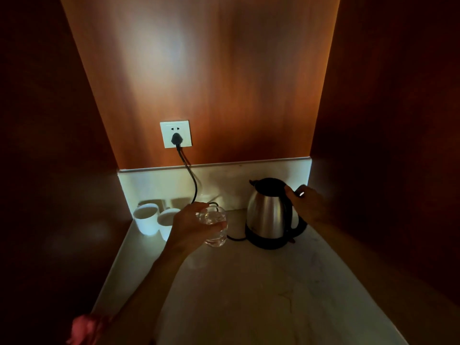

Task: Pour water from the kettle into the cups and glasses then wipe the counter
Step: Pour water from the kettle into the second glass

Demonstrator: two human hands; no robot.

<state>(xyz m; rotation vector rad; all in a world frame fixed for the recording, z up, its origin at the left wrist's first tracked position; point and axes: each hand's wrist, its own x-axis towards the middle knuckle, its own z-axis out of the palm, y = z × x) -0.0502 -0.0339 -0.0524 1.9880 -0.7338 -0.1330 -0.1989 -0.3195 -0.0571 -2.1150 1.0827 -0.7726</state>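
Glass gripped in my left hand beside the kettle; right hand wraps its handle, set to pour.

The kettle at three o'clock has a brushed silver steel body with a black lid, handle and base. At nine o'clock two cups are plain white. The glass at centre is clear and colourless. The counter at six o'clock is pale cream with faint veining. At twelve o'clock the wall panel is warm reddish-brown woodgrain, bearing a white socket with a black plug and cord.
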